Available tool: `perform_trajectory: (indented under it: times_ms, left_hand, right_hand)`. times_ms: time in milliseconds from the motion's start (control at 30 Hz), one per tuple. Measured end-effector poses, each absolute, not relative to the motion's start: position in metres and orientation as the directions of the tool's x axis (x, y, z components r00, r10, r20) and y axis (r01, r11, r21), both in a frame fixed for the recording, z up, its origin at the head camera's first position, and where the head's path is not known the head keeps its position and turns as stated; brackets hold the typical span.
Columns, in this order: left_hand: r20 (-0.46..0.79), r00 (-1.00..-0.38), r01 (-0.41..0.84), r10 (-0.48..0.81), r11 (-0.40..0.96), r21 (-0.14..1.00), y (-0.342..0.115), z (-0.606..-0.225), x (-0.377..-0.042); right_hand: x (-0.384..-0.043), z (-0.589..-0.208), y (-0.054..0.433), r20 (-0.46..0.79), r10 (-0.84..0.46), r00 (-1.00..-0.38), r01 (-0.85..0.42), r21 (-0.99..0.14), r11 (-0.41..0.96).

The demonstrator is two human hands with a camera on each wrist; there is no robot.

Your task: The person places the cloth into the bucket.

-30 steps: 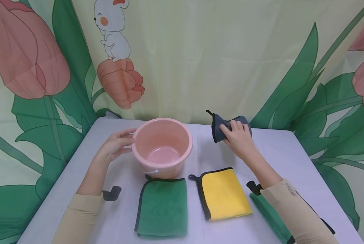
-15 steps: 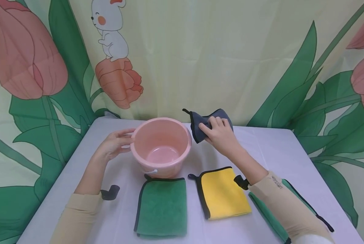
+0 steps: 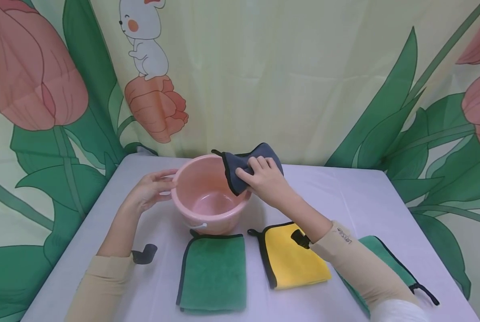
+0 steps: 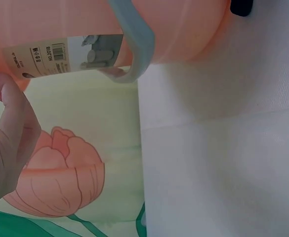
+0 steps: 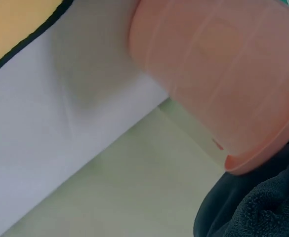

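Observation:
A pink plastic bucket (image 3: 217, 224) stands upright near the table's back edge. My left hand (image 3: 151, 191) touches the left of its rim with extended fingers. Over the right side of the bucket's mouth, my right hand (image 3: 266, 180) grips a folded dark grey towel (image 3: 233, 176) with black edging and a hanging loop. The towel overlaps the far right rim in the head view. From the right wrist, the fuzzy towel (image 5: 265, 210) shows beyond the rim, while that hand is out of sight. The left wrist view shows the bucket's paper label (image 4: 60, 54) and its pale handle (image 4: 137, 37).
In front of the bucket lies a folded green towel (image 3: 212, 277). To its right is a yellow one (image 3: 294, 261), partly under my right forearm, and another green towel (image 3: 378, 252) lies beneath the right sleeve. A printed curtain (image 3: 264, 80) hangs behind the table (image 3: 308, 197).
My right hand has carried the grey towel leftward from the back right of the table to over the bucket's mouth. The left hand and bucket have stayed in place.

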State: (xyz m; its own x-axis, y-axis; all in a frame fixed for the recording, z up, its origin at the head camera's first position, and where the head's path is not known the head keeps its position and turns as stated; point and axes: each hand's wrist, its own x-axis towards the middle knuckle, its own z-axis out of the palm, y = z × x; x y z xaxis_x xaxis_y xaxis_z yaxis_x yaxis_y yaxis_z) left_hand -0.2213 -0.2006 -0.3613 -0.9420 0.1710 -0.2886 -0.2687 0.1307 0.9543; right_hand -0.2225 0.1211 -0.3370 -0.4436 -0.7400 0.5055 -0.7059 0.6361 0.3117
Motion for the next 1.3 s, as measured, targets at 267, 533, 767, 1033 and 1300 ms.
perform_trajectory:
  times_ms: [267,533,767,1033,1300]
  left_hand:
    - [-0.280,-0.944,-0.259,0.174,0.132,0.957,-0.201,-0.360,-0.219]
    - [-0.297,-0.940,-0.275,0.167,0.144,0.951,-0.200,-0.360,-0.220]
    - [-0.299,-0.941,-0.274,0.161,0.158,0.949,-0.201,-0.362,-0.220]
    - [-0.301,-0.939,-0.279,0.165,0.143,0.950,-0.200,-0.359,-0.219]
    - [-0.289,-0.941,-0.266,0.178,0.142,0.953,-0.200,-0.358,-0.218]
  right_hand:
    - [-0.222,-0.340,0.099,0.499,-0.770,-0.397,-0.752,0.304,0.584]
    - [-0.219,-0.337,0.082,0.421,-0.799,-0.430,-0.772,0.287,0.566]
    - [-0.223,-0.338,0.072,0.387,-0.823,-0.416,-0.794,0.288,0.536]
    - [-0.224,-0.337,0.060,0.331,-0.853,-0.404,-0.816,0.290,0.499]
    - [-0.223,-0.334,0.046,0.222,-0.866,-0.448,-0.826,0.267,0.496]
